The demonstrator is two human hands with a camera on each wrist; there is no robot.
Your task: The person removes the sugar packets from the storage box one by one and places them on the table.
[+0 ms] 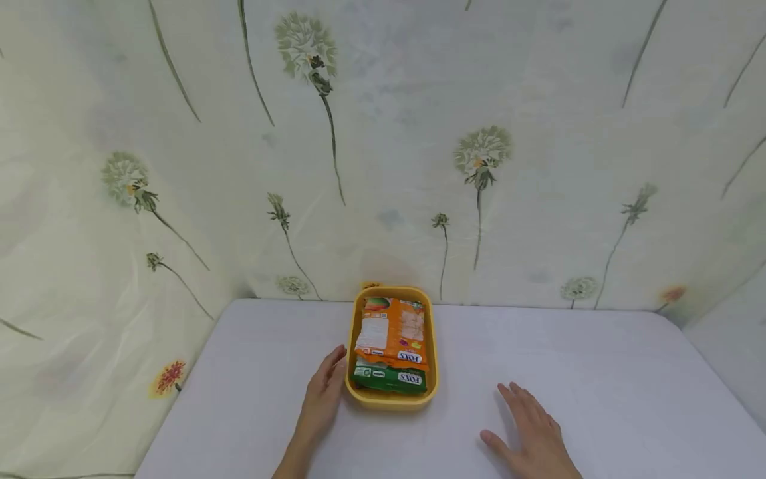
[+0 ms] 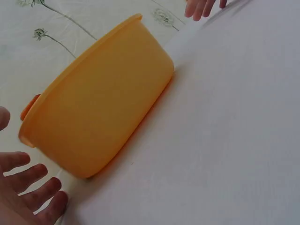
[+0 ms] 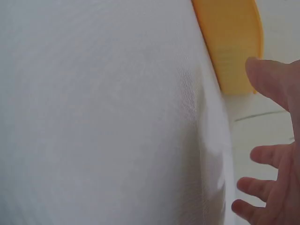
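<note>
A yellow plastic basket (image 1: pixel 391 403) stands on the white table against the back wall. Inside lie an orange FOX'S packet (image 1: pixel 395 329) and, partly hidden beneath it, a green FOX'S packet (image 1: pixel 383 379). My left hand (image 1: pixel 323 399) is beside the basket's left wall, its fingers extended and holding nothing. In the left wrist view, the fingers (image 2: pixel 28 180) are spread close to one end of the basket (image 2: pixel 103 93); whether any touches it I cannot tell. Further right, my right hand (image 1: pixel 529 432) hovers apart from the basket, thumb spread from the fingers, gripping nothing.
A white cloth covers the table (image 1: pixel 568 359), which reaches out on both sides of the basket. Behind and at the left hangs a pale curtain-like sheet (image 1: pixel 389 146) printed with dandelions; the table's back edge meets it.
</note>
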